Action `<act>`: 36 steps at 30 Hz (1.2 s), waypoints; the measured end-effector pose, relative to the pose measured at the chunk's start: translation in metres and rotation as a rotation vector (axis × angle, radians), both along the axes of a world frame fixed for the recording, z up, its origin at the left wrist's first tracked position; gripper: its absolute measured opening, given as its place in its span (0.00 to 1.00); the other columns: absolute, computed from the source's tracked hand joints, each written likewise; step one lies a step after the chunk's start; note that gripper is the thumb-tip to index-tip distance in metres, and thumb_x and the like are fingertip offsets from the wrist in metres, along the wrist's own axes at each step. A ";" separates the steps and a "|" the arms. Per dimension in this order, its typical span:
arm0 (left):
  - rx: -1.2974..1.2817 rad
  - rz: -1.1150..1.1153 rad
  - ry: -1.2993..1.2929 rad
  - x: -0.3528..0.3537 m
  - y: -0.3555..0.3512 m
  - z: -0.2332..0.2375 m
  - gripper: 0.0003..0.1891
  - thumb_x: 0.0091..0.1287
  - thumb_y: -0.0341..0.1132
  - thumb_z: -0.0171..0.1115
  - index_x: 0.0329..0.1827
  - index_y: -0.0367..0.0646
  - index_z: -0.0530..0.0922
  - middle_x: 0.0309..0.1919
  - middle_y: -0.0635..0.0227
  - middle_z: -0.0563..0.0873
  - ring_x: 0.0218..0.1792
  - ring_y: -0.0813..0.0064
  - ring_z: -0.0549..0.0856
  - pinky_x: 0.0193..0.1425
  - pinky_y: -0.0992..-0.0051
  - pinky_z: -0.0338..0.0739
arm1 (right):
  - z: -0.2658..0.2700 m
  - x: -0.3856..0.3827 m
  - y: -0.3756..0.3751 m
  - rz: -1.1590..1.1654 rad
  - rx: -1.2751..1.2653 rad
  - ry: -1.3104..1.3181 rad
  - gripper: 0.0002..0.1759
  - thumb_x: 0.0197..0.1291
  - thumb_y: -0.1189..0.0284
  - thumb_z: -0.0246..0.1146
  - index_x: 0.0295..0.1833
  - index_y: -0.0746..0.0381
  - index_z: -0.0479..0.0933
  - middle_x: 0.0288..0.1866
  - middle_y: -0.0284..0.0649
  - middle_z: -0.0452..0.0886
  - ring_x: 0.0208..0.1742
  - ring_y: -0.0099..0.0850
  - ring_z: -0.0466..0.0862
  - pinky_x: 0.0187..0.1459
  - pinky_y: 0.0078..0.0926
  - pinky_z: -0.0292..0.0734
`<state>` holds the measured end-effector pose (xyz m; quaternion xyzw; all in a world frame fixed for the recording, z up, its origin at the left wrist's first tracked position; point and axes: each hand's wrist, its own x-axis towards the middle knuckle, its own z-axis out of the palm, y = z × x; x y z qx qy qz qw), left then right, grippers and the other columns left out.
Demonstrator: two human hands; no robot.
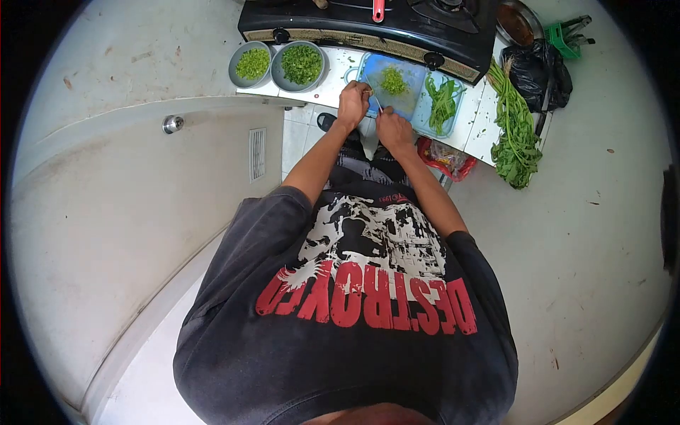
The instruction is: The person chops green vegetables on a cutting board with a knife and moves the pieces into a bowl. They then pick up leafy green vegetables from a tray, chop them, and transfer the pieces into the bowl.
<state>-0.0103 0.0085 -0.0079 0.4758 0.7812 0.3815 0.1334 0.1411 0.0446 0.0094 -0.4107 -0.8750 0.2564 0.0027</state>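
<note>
Knife (378, 104) is gripped in the right hand (394, 129), fingers curled tight, right at the near edge of the blue board (418, 74) on the counter (477, 117). Left hand's (353, 106) fingers are pinched together just beside the blade, though what's held there can't really be made out. Chopped greens (393, 81) are heaped on the board, leafy stems (442, 104) laid to the right.

Black short-sleeved T-shirt (333, 368) — bold red lettering (372, 301), white print (411, 244) — and dark, apparently patterned trousers (361, 168)

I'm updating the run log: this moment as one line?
left hand: at board, grip unclear; right hand: holding knife; on board: chopped greens; left of board: two bowls
</note>
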 end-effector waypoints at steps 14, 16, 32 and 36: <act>0.036 -0.024 0.018 0.000 -0.005 0.002 0.07 0.62 0.25 0.66 0.42 0.37 0.85 0.37 0.50 0.84 0.38 0.50 0.85 0.45 0.59 0.81 | 0.019 0.033 -0.005 -0.013 -0.047 -0.044 0.18 0.70 0.63 0.55 0.42 0.70 0.75 0.29 0.57 0.86 0.35 0.53 0.89 0.40 0.51 0.83; 0.033 -0.031 0.020 0.001 -0.004 0.001 0.07 0.62 0.25 0.66 0.42 0.37 0.85 0.38 0.51 0.84 0.39 0.50 0.86 0.45 0.59 0.81 | 0.018 0.028 -0.006 0.001 -0.046 -0.041 0.18 0.70 0.62 0.55 0.42 0.70 0.75 0.29 0.58 0.85 0.35 0.54 0.89 0.40 0.51 0.83; 0.000 -0.014 -0.039 0.001 -0.004 0.008 0.06 0.61 0.23 0.65 0.40 0.37 0.84 0.37 0.52 0.84 0.39 0.49 0.85 0.46 0.59 0.81 | -0.001 -0.003 -0.001 -0.024 -0.032 0.009 0.17 0.70 0.65 0.54 0.41 0.71 0.75 0.29 0.58 0.86 0.34 0.54 0.89 0.40 0.51 0.84; -0.045 -0.016 -0.077 0.000 -0.004 0.018 0.06 0.62 0.23 0.65 0.41 0.37 0.83 0.37 0.52 0.84 0.38 0.50 0.85 0.45 0.60 0.81 | 0.002 0.016 -0.007 -0.006 -0.016 -0.026 0.17 0.69 0.64 0.55 0.41 0.71 0.75 0.29 0.57 0.86 0.33 0.54 0.89 0.39 0.50 0.85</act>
